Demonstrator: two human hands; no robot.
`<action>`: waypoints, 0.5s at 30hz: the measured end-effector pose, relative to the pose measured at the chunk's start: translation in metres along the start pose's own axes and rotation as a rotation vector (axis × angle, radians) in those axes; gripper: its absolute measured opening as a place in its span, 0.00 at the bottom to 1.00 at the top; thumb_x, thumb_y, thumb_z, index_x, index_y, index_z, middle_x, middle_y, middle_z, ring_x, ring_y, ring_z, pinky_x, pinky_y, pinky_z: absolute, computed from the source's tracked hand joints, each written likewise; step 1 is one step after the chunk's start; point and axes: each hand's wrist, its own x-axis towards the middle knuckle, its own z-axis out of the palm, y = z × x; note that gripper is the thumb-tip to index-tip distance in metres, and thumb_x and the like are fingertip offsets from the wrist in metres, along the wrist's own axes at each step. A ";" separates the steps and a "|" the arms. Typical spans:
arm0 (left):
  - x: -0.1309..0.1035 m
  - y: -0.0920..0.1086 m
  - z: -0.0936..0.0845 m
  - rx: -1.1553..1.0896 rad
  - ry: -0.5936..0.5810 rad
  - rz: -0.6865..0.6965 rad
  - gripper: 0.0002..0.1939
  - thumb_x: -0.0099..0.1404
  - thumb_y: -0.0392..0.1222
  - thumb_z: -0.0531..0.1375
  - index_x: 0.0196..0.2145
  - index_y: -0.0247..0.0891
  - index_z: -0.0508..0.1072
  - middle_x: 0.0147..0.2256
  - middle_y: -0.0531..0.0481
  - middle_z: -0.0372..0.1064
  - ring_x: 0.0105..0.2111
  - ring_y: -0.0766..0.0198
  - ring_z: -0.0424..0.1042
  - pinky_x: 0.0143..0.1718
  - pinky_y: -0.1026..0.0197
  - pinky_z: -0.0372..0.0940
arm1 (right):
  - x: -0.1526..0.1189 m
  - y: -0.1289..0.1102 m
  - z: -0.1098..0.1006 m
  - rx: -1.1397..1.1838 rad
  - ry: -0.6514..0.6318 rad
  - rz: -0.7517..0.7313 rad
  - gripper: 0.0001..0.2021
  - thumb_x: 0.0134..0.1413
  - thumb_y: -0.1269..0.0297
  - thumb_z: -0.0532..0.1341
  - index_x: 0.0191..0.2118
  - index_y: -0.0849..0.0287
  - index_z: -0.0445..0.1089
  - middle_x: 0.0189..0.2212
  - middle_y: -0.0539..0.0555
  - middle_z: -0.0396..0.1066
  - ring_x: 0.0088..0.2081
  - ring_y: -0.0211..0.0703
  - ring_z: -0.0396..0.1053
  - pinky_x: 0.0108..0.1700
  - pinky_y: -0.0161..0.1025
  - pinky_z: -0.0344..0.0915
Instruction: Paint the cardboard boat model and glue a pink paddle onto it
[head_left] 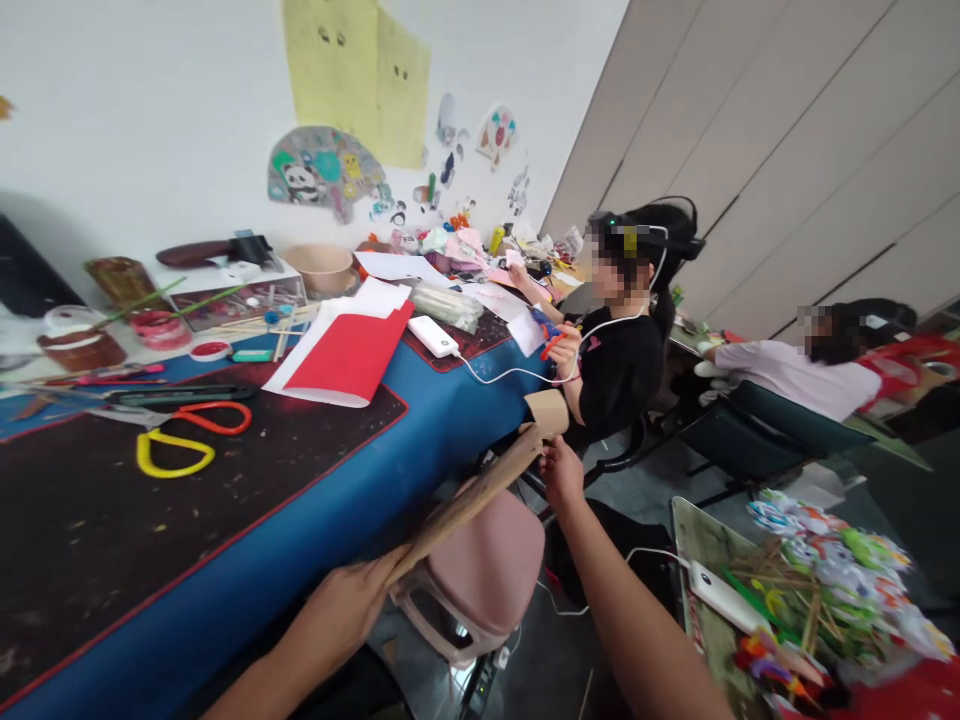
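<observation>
A long brown strip of paper or card (472, 498) stretches between my two hands, above a pink plastic stool (487, 560). Its near end is in my left hand (352, 605), whose fingers are closed on it. At the far end, my right hand (561, 472) pinches the strip where it bends into a wider tan flap (547, 411). On the dark mat to the left lie scissors (176, 440) with one orange and one yellow handle. Red paper (349, 355) rests on white sheets beside them.
A white power bank (433, 337) with a cable lies on the blue-covered table (450, 395). A person in black (619, 360) sits beyond my right hand, holding blue-and-red scissors. At right, a tray (709, 530) holds sticks and wrapped bundles.
</observation>
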 end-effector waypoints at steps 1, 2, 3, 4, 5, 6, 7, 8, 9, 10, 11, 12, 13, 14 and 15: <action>-0.008 0.000 -0.005 -0.035 0.001 0.020 0.27 0.75 0.37 0.51 0.68 0.45 0.71 0.61 0.45 0.81 0.56 0.51 0.84 0.59 0.56 0.76 | -0.009 0.012 -0.003 -0.012 0.001 0.011 0.13 0.74 0.55 0.65 0.49 0.61 0.75 0.38 0.51 0.76 0.30 0.38 0.74 0.32 0.36 0.75; -0.017 0.002 -0.010 -0.070 0.008 0.037 0.27 0.76 0.39 0.50 0.69 0.46 0.71 0.62 0.46 0.80 0.57 0.52 0.83 0.60 0.56 0.76 | -0.019 0.024 -0.005 -0.024 -0.004 0.017 0.13 0.74 0.54 0.65 0.47 0.61 0.75 0.35 0.49 0.75 0.28 0.36 0.72 0.29 0.35 0.72; -0.027 0.004 -0.015 -0.095 0.021 0.047 0.27 0.77 0.40 0.51 0.70 0.48 0.70 0.62 0.47 0.80 0.57 0.52 0.83 0.60 0.56 0.75 | -0.030 0.036 -0.006 -0.036 -0.024 0.022 0.15 0.73 0.52 0.66 0.42 0.61 0.74 0.31 0.47 0.73 0.24 0.35 0.69 0.27 0.34 0.69; -0.036 0.007 -0.022 -0.114 0.039 0.050 0.27 0.77 0.41 0.51 0.71 0.51 0.69 0.62 0.48 0.80 0.56 0.52 0.83 0.59 0.56 0.76 | -0.042 0.046 -0.007 -0.048 -0.055 0.028 0.17 0.68 0.49 0.68 0.37 0.60 0.73 0.26 0.46 0.71 0.22 0.35 0.67 0.25 0.33 0.66; -0.046 0.011 -0.029 -0.126 0.067 0.046 0.27 0.77 0.42 0.51 0.70 0.52 0.69 0.62 0.49 0.80 0.56 0.52 0.83 0.59 0.57 0.76 | -0.054 0.056 -0.008 -0.057 -0.097 0.034 0.20 0.61 0.46 0.72 0.33 0.58 0.72 0.23 0.46 0.70 0.20 0.37 0.67 0.23 0.34 0.64; -0.055 0.016 -0.037 -0.136 0.092 0.027 0.26 0.78 0.43 0.52 0.70 0.54 0.70 0.62 0.50 0.80 0.55 0.52 0.84 0.58 0.57 0.76 | -0.065 0.063 -0.007 -0.067 -0.147 0.039 0.22 0.53 0.44 0.75 0.31 0.57 0.71 0.21 0.46 0.70 0.20 0.39 0.67 0.22 0.35 0.62; -0.064 0.023 -0.046 -0.140 0.129 -0.003 0.25 0.78 0.45 0.52 0.69 0.55 0.72 0.60 0.51 0.82 0.54 0.51 0.84 0.56 0.56 0.77 | -0.074 0.068 -0.006 -0.078 -0.195 0.046 0.23 0.46 0.43 0.77 0.30 0.56 0.71 0.21 0.47 0.71 0.19 0.40 0.67 0.21 0.36 0.60; -0.073 0.030 -0.058 -0.144 0.177 -0.050 0.24 0.79 0.48 0.51 0.67 0.54 0.74 0.58 0.50 0.83 0.52 0.50 0.85 0.56 0.55 0.77 | -0.082 0.071 -0.004 -0.090 -0.242 0.055 0.24 0.41 0.43 0.78 0.30 0.56 0.72 0.21 0.49 0.71 0.19 0.41 0.67 0.21 0.36 0.59; -0.081 0.038 -0.071 -0.147 0.234 -0.104 0.23 0.79 0.52 0.51 0.63 0.53 0.78 0.53 0.48 0.86 0.48 0.49 0.86 0.55 0.53 0.78 | -0.089 0.071 0.000 -0.100 -0.291 0.061 0.24 0.39 0.43 0.78 0.29 0.56 0.71 0.21 0.49 0.71 0.18 0.40 0.65 0.21 0.35 0.58; -0.088 0.047 -0.087 -0.148 0.303 -0.169 0.23 0.78 0.55 0.51 0.57 0.52 0.82 0.47 0.47 0.87 0.45 0.48 0.86 0.52 0.52 0.79 | -0.095 0.070 0.005 -0.109 -0.342 0.066 0.24 0.38 0.43 0.78 0.28 0.56 0.71 0.21 0.49 0.71 0.17 0.39 0.63 0.20 0.35 0.56; -0.095 0.056 -0.105 -0.161 0.378 -0.249 0.24 0.78 0.60 0.51 0.49 0.50 0.85 0.43 0.47 0.88 0.45 0.47 0.85 0.51 0.51 0.79 | -0.099 0.066 0.011 -0.114 -0.390 0.068 0.24 0.38 0.43 0.78 0.27 0.56 0.71 0.21 0.49 0.70 0.17 0.37 0.62 0.20 0.34 0.54; -0.101 0.065 -0.125 -0.185 0.482 -0.306 0.28 0.75 0.66 0.52 0.41 0.48 0.86 0.39 0.46 0.87 0.44 0.46 0.85 0.50 0.51 0.80 | -0.104 0.061 0.018 -0.116 -0.430 0.066 0.25 0.39 0.41 0.78 0.28 0.56 0.71 0.21 0.49 0.70 0.17 0.36 0.60 0.21 0.34 0.53; -0.108 0.074 -0.147 -0.227 0.629 -0.384 0.31 0.71 0.72 0.54 0.38 0.46 0.86 0.38 0.46 0.87 0.44 0.44 0.84 0.49 0.49 0.81 | -0.108 0.054 0.026 -0.116 -0.471 0.064 0.26 0.40 0.39 0.78 0.29 0.56 0.72 0.22 0.49 0.70 0.17 0.36 0.59 0.20 0.34 0.51; -0.114 0.083 -0.169 -0.300 0.718 -0.437 0.34 0.66 0.77 0.58 0.38 0.44 0.85 0.39 0.46 0.87 0.43 0.44 0.84 0.47 0.48 0.81 | -0.113 0.047 0.033 -0.112 -0.516 0.059 0.27 0.41 0.37 0.77 0.30 0.57 0.73 0.23 0.50 0.70 0.17 0.36 0.59 0.21 0.34 0.51; -0.120 0.091 -0.192 -0.387 0.824 -0.486 0.37 0.59 0.81 0.61 0.39 0.43 0.85 0.40 0.45 0.88 0.41 0.43 0.85 0.45 0.47 0.83 | -0.119 0.038 0.041 -0.107 -0.568 0.054 0.28 0.42 0.36 0.77 0.30 0.57 0.73 0.23 0.50 0.69 0.18 0.36 0.58 0.21 0.34 0.50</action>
